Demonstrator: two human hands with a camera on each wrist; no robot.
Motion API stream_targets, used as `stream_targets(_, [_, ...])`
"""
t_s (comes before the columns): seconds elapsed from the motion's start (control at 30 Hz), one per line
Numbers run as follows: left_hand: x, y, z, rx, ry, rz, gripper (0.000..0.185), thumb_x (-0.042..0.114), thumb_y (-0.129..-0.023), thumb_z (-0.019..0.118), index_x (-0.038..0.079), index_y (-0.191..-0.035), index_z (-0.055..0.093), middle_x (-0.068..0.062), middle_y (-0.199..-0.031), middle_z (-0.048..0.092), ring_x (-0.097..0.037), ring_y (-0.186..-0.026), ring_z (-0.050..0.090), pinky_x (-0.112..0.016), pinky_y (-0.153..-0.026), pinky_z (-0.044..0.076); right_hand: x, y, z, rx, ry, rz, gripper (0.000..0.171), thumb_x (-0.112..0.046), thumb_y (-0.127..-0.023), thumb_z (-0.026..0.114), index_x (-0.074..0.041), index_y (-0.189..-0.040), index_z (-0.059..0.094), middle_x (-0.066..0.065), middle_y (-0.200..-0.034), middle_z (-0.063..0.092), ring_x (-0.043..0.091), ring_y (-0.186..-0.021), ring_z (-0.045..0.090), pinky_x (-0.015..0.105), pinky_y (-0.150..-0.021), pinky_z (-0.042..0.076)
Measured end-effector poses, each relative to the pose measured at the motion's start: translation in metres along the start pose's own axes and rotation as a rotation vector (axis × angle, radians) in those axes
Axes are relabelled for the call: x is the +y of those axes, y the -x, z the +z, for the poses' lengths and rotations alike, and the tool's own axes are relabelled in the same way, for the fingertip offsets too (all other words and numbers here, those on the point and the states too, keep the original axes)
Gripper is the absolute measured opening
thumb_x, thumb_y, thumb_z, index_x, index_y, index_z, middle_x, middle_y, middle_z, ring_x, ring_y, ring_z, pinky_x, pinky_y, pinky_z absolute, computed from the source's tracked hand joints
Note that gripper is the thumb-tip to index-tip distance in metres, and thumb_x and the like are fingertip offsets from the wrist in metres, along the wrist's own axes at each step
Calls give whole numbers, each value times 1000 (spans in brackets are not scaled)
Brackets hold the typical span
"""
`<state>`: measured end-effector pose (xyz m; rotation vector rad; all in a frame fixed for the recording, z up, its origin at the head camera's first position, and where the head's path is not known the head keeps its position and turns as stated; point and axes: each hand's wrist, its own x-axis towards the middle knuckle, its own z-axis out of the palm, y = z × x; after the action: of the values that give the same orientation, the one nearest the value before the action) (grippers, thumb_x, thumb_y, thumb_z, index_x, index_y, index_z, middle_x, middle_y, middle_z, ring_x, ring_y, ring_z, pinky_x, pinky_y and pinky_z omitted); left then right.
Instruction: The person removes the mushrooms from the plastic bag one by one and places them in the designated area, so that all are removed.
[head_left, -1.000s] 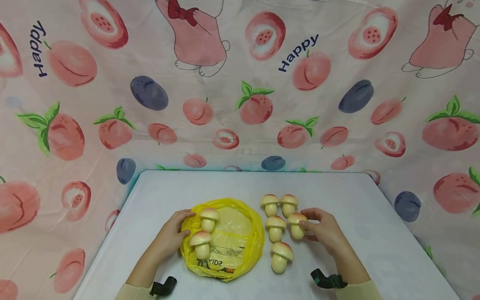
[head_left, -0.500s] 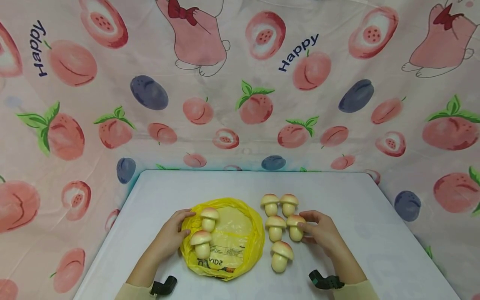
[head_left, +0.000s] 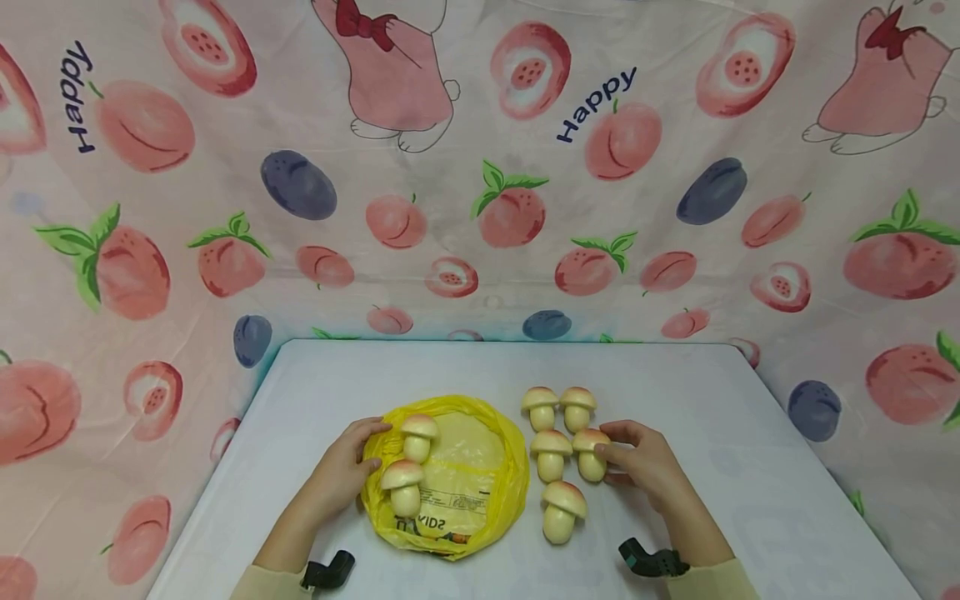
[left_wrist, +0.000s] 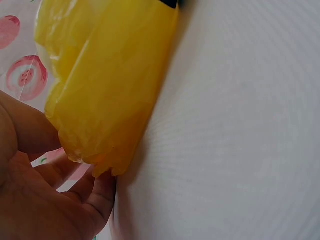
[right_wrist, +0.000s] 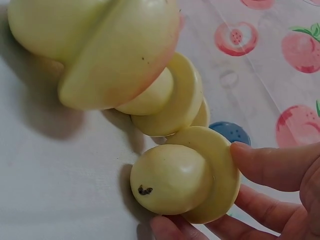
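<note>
My right hand point(head_left: 645, 458) holds a toy mushroom point(head_left: 590, 467) by its cap, the thumb on one side and fingers on the other. In the right wrist view this mushroom point(right_wrist: 172, 180) shows a dark spot on its stem end. It stands at the right of a group of several cream mushrooms with pinkish caps. My left hand point(head_left: 347, 467) grips the left edge of a yellow plastic bag point(head_left: 513, 475), its rim rolled into a ring. Two mushrooms point(head_left: 405, 492) lie inside the bag at its left. In the left wrist view, thumb and fingers close around the bag's side point(left_wrist: 105, 100).
Between bag and right hand stand the other mushrooms, one mushroom point(head_left: 558, 521) nearer me than the rest. All lie on a white table point(head_left: 712, 383). A fruit-printed cloth point(head_left: 450, 192) hangs behind it. Each wrist carries a black camera mount point(head_left: 330, 572).
My right hand has shifted slightly left with its mushroom, bringing it up against the neighbouring one. Over the last half second hardly anything moves. The left hand and the bag have stayed in place.
</note>
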<state>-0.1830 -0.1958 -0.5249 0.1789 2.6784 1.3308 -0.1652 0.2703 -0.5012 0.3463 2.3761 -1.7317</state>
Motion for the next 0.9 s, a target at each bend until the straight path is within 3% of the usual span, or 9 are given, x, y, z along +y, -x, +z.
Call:
stream_targets(0.53, [0, 1, 1, 2, 12, -9, 52, -7, -102, 61, 11, -151, 59, -12, -171, 41, -44, -163, 31, -63, -130, 30, -10, 2, -19, 30, 63, 8, 54, -16, -103, 70, 6, -149, 53, 32, -148, 61, 28, -107, 78, 46, -87, 68])
stream_targets(0.9, [1, 1, 0, 2, 11, -8, 52, -6, -103, 61, 12, -151, 59, -12, -171, 40, -44, -163, 30, -64, -131, 29, -30, 8, -27, 62, 90, -11, 53, -21, -105, 68, 2, -151, 53, 27, -142, 66, 26, -105, 74, 36, -82, 68])
